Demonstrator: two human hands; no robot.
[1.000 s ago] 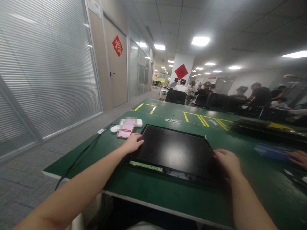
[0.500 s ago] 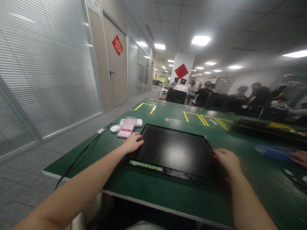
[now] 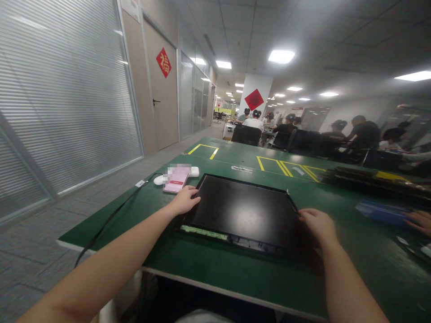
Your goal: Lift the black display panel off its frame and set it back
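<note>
A dark, flat display panel (image 3: 240, 211) lies screen up on the green table (image 3: 215, 269). Along its near edge runs a narrow green circuit board (image 3: 204, 232), beside a black strip. My left hand (image 3: 184, 200) grips the panel's left edge, thumb over the rim and fingers at the side. At the opposite edge, my right hand (image 3: 318, 223) pinches the frame near its upper right part; the fingertips are partly hidden behind the edge.
A phone (image 3: 176, 181) and a white device (image 3: 159, 180) are left of the panel, near a black cable (image 3: 111, 220). On the right are a blue tray (image 3: 380, 211), stacked dark panels (image 3: 367, 181) and another person's hand (image 3: 419, 220). Several people sit beyond the table.
Both hands keep their hold on the panel's sides, and the panel stays in place. The whole view has shifted slightly left.
</note>
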